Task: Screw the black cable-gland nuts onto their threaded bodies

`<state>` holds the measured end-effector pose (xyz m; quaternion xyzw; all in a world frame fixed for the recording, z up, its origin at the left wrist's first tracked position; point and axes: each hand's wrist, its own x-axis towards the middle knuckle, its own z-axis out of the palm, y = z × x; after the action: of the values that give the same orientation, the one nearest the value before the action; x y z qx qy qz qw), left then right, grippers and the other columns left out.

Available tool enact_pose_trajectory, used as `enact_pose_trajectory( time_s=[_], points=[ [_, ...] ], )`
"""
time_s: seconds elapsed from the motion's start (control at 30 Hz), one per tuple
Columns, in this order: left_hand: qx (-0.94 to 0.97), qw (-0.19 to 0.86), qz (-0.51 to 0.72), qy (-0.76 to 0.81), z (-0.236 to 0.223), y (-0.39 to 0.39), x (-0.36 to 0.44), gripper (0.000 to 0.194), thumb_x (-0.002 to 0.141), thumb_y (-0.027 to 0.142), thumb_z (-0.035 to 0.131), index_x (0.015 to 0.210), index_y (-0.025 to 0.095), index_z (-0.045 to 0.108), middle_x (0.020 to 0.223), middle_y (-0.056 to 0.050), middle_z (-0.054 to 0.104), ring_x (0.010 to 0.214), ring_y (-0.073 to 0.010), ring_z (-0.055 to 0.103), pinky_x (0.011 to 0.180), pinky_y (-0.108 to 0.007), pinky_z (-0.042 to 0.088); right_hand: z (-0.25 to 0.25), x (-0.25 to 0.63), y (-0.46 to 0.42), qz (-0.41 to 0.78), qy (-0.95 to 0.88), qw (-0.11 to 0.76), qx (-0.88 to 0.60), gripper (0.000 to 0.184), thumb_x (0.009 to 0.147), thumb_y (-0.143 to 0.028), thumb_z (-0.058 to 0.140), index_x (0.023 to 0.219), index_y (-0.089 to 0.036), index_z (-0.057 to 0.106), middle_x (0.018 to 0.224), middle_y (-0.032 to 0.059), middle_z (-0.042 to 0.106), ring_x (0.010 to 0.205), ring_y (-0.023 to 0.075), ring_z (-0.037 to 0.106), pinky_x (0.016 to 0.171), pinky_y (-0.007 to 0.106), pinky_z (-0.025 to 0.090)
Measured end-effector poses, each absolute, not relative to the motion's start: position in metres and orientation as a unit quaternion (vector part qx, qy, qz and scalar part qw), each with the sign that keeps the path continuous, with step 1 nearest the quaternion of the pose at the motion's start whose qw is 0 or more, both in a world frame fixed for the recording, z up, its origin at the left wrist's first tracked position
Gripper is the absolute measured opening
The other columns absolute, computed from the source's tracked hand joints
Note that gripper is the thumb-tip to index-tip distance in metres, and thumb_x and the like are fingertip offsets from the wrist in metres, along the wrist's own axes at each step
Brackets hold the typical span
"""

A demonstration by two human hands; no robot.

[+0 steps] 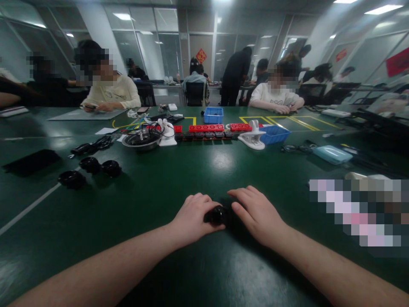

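Note:
In the head view, my left hand (pixel 196 215) is closed round a small, glossy black rounded part (pixel 219 215) at the front middle of the green table (pixel 153 187). The exact kind of this part does not show. Just to its right, my right hand (pixel 257 213) holds nothing; its fingers are stretched out and apart, pointing toward the part. Farther left lie three black rounded pieces, a near one (pixel 72 179), a rear one (pixel 90 165) and a right one (pixel 111 168).
Across the table's middle run red power-strip-like blocks (pixel 206 128), a metal bowl (pixel 142 140) with cables, white clip stands (pixel 253 137) and blue bins (pixel 275 134). A light-blue pouch (pixel 332 154) lies right. Two people (pixel 110 91) sit opposite.

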<state>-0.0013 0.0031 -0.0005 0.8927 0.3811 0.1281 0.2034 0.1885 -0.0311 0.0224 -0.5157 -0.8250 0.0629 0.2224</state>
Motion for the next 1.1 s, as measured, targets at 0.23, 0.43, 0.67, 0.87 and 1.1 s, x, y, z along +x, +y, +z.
enact_pose_trajectory(
  time_s=[0.23,0.43,0.67,0.87,1.1],
  points=[
    [0.894,0.199,0.129,0.38,-0.003,0.004,0.0,0.036,0.071,0.049,0.062,0.099,0.025,0.059,0.089,-0.001,0.057,0.085,-0.0202,0.048,0.074,-0.034,0.036,0.017,0.183,-0.031,0.105,-0.832,0.181,-0.514,0.035,0.09,-0.035,0.031,0.095,-0.015,0.06,0.086,0.0078,0.061,0.08,0.0198,0.051,0.072,0.036,0.041],
    [0.895,0.199,0.127,0.379,-0.003,0.004,0.0,0.033,0.073,0.044,0.061,0.097,0.022,0.059,0.089,-0.001,0.057,0.086,-0.0198,0.048,0.074,-0.033,0.036,0.021,0.179,-0.038,0.113,-0.848,0.232,-0.464,0.03,0.084,-0.036,0.045,0.104,-0.014,0.054,0.096,0.0097,0.06,0.085,0.0208,0.051,0.075,0.038,0.042],
    [0.897,0.186,0.111,0.386,-0.004,0.004,0.0,0.018,0.069,0.03,0.063,0.081,0.018,0.058,0.09,-0.002,0.057,0.087,-0.0195,0.047,0.074,-0.033,0.037,0.018,0.173,-0.04,0.125,-0.861,0.238,-0.431,0.035,0.076,-0.032,0.058,0.107,-0.016,0.054,0.098,0.0087,0.059,0.086,0.0203,0.05,0.076,0.038,0.043],
    [0.895,0.189,0.113,0.388,-0.005,0.005,0.001,0.015,0.07,0.028,0.062,0.081,0.019,0.058,0.088,-0.001,0.057,0.085,-0.0188,0.047,0.073,-0.032,0.036,0.017,0.173,-0.039,0.13,-0.86,0.281,-0.406,0.031,0.074,-0.029,0.059,0.103,-0.017,0.053,0.096,0.007,0.059,0.086,0.0193,0.05,0.076,0.036,0.043],
    [0.894,0.201,0.128,0.379,-0.002,0.003,0.0,0.026,0.074,0.044,0.06,0.082,0.019,0.059,0.083,-0.001,0.056,0.081,-0.0187,0.047,0.07,-0.032,0.035,0.019,0.179,-0.037,0.152,-0.825,0.321,-0.439,0.021,0.076,-0.028,0.056,0.091,-0.014,0.054,0.091,0.0076,0.056,0.085,0.0196,0.049,0.075,0.036,0.042]
  ],
)
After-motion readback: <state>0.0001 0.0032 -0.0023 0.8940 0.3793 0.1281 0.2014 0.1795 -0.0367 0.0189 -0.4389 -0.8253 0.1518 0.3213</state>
